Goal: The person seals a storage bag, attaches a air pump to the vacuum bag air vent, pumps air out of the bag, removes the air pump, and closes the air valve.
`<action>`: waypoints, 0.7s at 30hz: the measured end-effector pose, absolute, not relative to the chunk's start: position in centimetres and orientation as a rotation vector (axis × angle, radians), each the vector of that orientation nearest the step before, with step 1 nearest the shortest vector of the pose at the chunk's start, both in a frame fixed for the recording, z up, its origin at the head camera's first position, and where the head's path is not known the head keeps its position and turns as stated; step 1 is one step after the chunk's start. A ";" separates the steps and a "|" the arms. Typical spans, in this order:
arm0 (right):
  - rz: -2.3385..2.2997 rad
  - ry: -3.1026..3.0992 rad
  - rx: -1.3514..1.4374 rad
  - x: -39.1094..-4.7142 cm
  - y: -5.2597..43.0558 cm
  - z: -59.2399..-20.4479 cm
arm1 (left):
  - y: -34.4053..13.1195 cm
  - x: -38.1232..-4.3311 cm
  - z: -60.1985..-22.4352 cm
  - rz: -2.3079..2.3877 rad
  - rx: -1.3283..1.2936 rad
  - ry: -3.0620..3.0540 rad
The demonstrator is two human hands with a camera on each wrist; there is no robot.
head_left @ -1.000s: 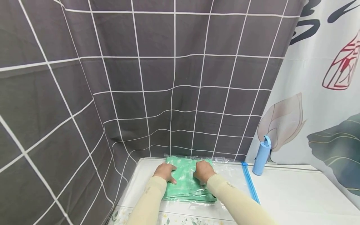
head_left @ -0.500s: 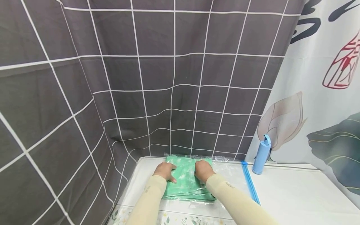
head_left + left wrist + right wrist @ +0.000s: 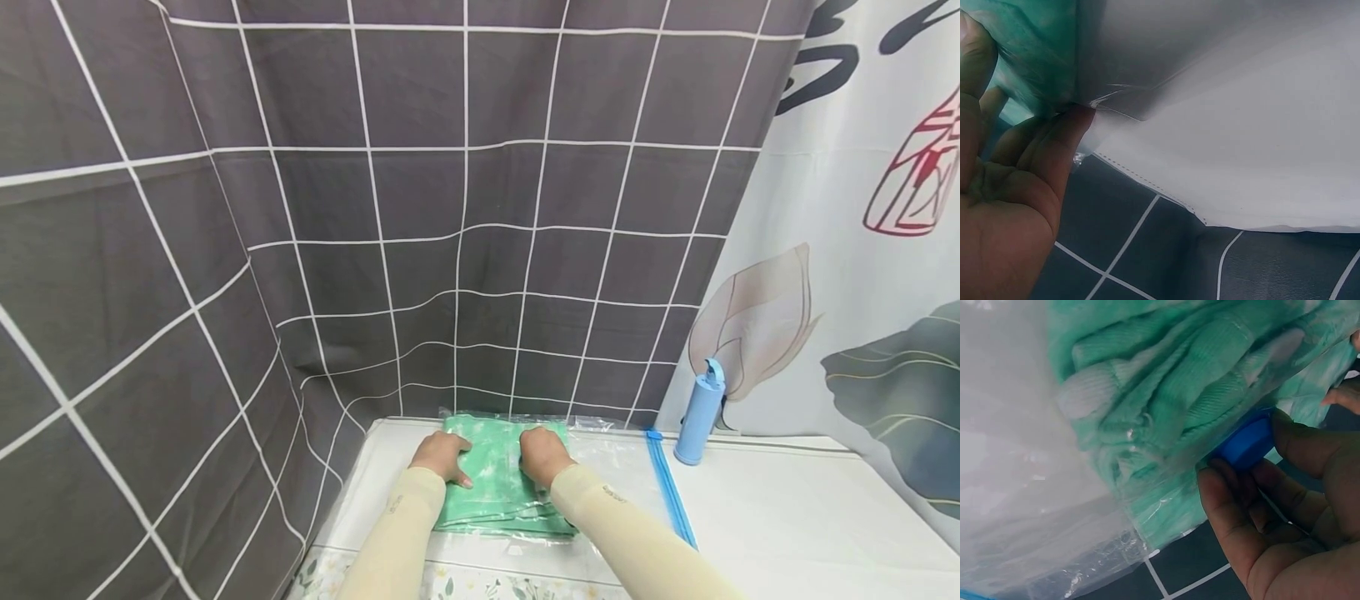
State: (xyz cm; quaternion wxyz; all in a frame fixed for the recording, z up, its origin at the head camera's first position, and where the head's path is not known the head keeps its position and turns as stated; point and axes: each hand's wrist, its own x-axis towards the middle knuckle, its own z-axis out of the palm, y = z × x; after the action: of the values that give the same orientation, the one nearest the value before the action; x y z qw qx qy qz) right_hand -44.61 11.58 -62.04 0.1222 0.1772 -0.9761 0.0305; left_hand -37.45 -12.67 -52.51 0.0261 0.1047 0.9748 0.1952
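Note:
A clear plastic storage bag with a blue zip strip lies flat, a folded green and white cloth inside it. On the bag's left part rests my left hand, thumb spread from the fingers; in the left wrist view, the left hand touches the bag's edge with its fingertips. My right hand is over the cloth's right half. In the right wrist view, the right hand pinches a round blue valve cap between thumb and fingers against the bag. The head view hides this cap behind the hand.
A light blue cylinder with a loop handle stands upright right of the bag's blue zip strip. The white table extends to the right. Dark gridded fabric hangs behind and at the left; a printed white curtain hangs at the right.
My right hand's knuckles have shifted and turned very slightly over the bag since a second ago. The left hand, the bag and the blue cylinder stay in place.

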 end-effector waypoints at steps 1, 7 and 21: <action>0.107 -2.855 0.520 -44.6 11.6 -62.0 | -12.7 -37.4 -52.5 0.605 0.325 3.012; 0.202 -2.939 0.457 -45.0 12.0 -61.7 | -12.6 -37.0 -52.1 0.597 0.318 3.010; 0.112 -2.950 0.473 -45.1 11.6 -61.7 | -12.7 -37.5 -52.5 0.587 0.320 3.012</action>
State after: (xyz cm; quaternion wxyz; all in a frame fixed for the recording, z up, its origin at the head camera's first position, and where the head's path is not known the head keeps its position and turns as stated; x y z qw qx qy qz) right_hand -45.05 11.57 -61.70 0.0757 0.1576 -0.9839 0.0374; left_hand -37.54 -12.65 -52.51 0.0279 0.1037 0.9758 0.1903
